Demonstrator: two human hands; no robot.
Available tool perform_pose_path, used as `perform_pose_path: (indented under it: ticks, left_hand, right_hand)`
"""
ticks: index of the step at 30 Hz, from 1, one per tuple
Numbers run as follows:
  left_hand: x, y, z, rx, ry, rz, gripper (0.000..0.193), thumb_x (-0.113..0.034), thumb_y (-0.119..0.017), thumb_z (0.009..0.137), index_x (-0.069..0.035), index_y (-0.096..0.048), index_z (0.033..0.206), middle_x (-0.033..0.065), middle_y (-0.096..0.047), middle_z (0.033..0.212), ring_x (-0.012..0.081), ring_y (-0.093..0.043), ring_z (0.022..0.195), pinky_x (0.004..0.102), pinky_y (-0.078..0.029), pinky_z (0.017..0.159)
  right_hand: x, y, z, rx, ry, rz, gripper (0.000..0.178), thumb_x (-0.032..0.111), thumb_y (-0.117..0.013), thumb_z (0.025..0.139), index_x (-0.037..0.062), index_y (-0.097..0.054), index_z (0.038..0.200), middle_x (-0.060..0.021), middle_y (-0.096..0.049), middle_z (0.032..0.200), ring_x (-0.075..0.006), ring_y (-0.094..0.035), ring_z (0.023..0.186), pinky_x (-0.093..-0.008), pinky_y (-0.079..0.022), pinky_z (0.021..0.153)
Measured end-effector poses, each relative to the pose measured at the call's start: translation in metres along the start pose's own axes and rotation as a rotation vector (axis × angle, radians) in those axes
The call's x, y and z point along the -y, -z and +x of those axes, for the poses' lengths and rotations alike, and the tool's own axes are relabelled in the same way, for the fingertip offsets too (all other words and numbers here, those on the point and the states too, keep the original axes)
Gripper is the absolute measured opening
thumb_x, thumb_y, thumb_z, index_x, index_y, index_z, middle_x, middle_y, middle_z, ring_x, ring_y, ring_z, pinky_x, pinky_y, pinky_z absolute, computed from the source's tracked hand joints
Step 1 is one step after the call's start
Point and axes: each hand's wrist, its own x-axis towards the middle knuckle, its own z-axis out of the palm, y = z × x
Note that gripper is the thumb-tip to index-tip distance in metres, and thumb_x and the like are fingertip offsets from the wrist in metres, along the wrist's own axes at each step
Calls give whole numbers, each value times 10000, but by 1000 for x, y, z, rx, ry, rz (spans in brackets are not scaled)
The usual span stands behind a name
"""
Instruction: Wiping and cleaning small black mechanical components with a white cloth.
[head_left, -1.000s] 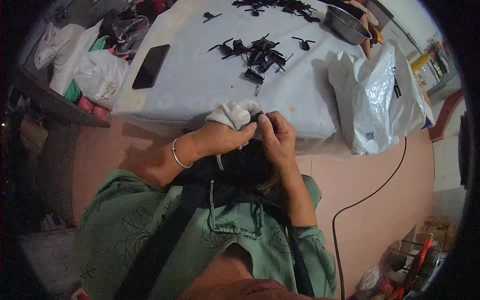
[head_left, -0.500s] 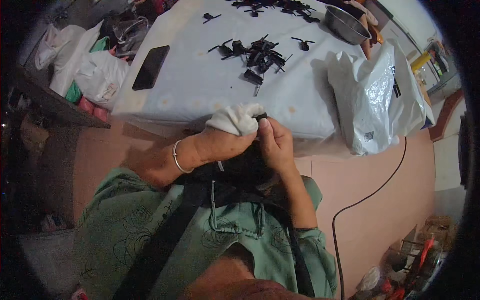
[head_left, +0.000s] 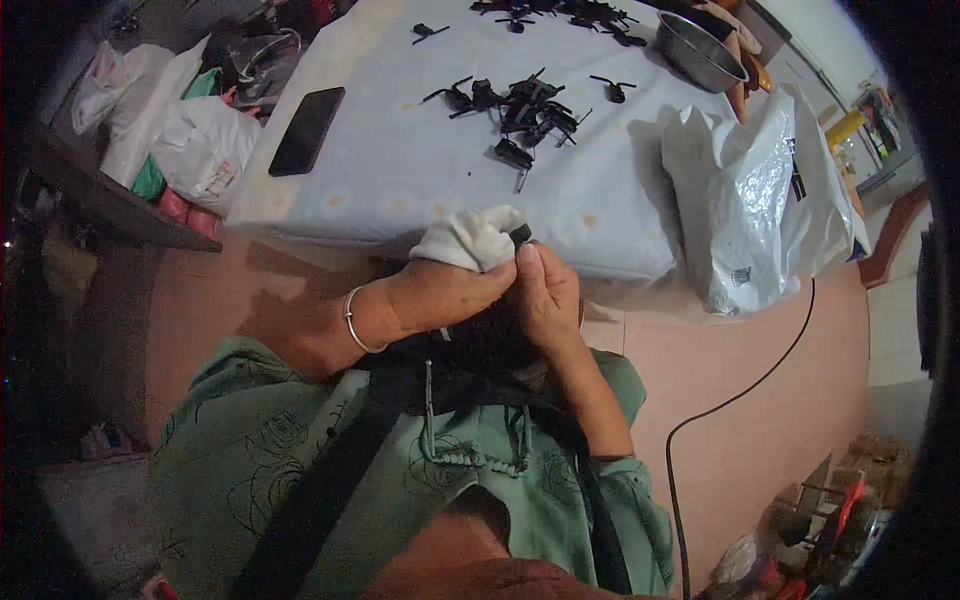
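Just beyond the near edge of my lap, my left hand is closed, its fingers covered by a white cloth or glove. A small black part pokes out at the tip of that cloth. My right hand pinches at the same part with thumb and finger, right against the left. The part's lower end is hidden by my fingers. On the white-covered table ahead lies a pile of black parts with thin arms, with a single similar part to its right.
A dark phone lies at the table's left. A silvery white plastic bag stands at its right edge, with a metal bowl behind. More black parts lie at the far edge. A black cable crosses the floor. Stuffed bags sit left.
More of the black part shows above my fingers, tilted at the cloth's tip. My right hand has shifted slightly down. The view has moved a little.
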Motion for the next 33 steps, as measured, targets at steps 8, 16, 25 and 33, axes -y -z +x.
perform_pose_path:
  ticks: [8, 16, 25, 33]
  left_hand:
    - [-5, 2, 3, 48, -142, 280, 121, -94, -540, 698, 1, -509, 765, 177, -556, 816, 316, -546, 743, 364, -448, 651]
    - [13, 1, 14, -30, -156, -8, 286, -96, -519, 810, -14, -467, 1079, 29, -526, 836, 136, -512, 710, 266, -439, 625]
    - [13, 10, 9, 143, 283, -294, 295, -105, -449, 848, -44, -406, 1133, 20, -472, 724, 62, -443, 580, 217, -380, 496]
    - [6, 5, 8, 234, 123, -89, 216, -111, -439, 814, -4, -477, 997, 126, -537, 786, 237, -513, 739, 319, -416, 711]
  right_hand:
    - [2, -5, 0, -14, -90, 50, 272, 198, -418, 908, 2, -514, 746, 25, -452, 611, -56, -398, 607, -250, -376, 546]
    - [17, 6, 6, -117, 200, -269, 194, 178, -493, 864, -4, -543, 816, -61, -542, 652, -83, -457, 610, -245, -396, 563]
    - [11, 21, 5, 42, 126, -327, 122, 97, -574, 810, -21, -574, 844, -3, -562, 723, -70, -480, 681, -214, -404, 620]
    - [5, 17, 9, 35, 28, -230, 187, 142, -522, 861, -6, -528, 746, 41, -493, 668, -53, -421, 649, -197, -372, 588]
